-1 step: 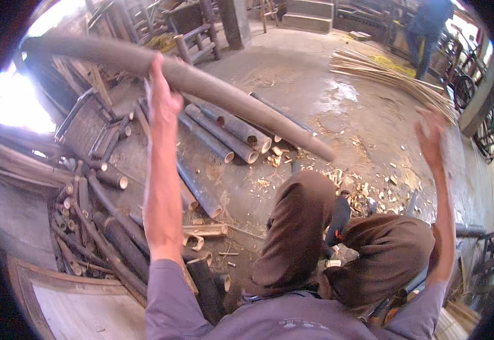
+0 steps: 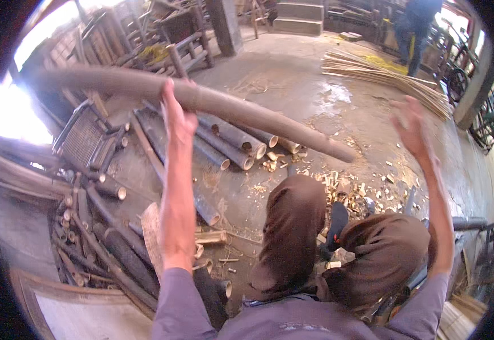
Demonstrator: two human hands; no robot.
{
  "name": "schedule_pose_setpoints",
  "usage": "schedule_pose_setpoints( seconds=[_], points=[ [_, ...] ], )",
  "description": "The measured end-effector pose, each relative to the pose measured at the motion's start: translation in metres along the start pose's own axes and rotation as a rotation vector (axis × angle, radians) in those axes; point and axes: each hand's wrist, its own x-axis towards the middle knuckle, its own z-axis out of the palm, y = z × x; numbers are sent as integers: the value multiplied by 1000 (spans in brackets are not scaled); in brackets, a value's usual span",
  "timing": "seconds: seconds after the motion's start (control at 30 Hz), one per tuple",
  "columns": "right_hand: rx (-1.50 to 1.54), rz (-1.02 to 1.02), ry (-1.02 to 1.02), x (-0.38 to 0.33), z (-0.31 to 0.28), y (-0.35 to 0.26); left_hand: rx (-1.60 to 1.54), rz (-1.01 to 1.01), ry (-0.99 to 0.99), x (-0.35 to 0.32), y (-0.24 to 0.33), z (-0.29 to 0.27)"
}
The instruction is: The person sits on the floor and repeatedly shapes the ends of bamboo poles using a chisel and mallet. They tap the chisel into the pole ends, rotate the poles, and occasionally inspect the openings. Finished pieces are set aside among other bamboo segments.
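A long, thick brown bamboo pole [image 2: 258,117] hangs above the floor, slanting from the far left down toward the middle. My left hand [image 2: 180,116] is closed on it near the middle of its visible length, with some fingers hidden by the pole. Its far left end is blurred against the bright light. My right hand [image 2: 410,129] is raised on the right, fingers apart, holding nothing and well away from the pole's right end. Beneath the pole, several dark bamboo lengths [image 2: 224,139] lie on the floor.
Wood chips [image 2: 366,190] litter the floor beyond my knees. More bamboo pieces [image 2: 116,238] are heaped at the left, near a slatted bamboo chair [image 2: 82,136]. Thin strips [image 2: 383,79] lie in a bundle at the far right, beside a standing person [image 2: 414,34].
The pole's right end has swung right, and its left end has dropped to a flatter slant. My left hand has moved right and lower with it; my right hand has moved slightly left.
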Motion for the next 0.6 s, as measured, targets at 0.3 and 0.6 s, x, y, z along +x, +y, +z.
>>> schedule_pose_setpoints(
  seconds=[0.3, 0.6],
  points=[
    [105, -196, -608, 27, 86, -100, -238, -334, -150, -64, -161, -2],
    [27, -130, -297, -64, 156, -41, 36, -288, -11, -66, -197, -70]
  ],
)
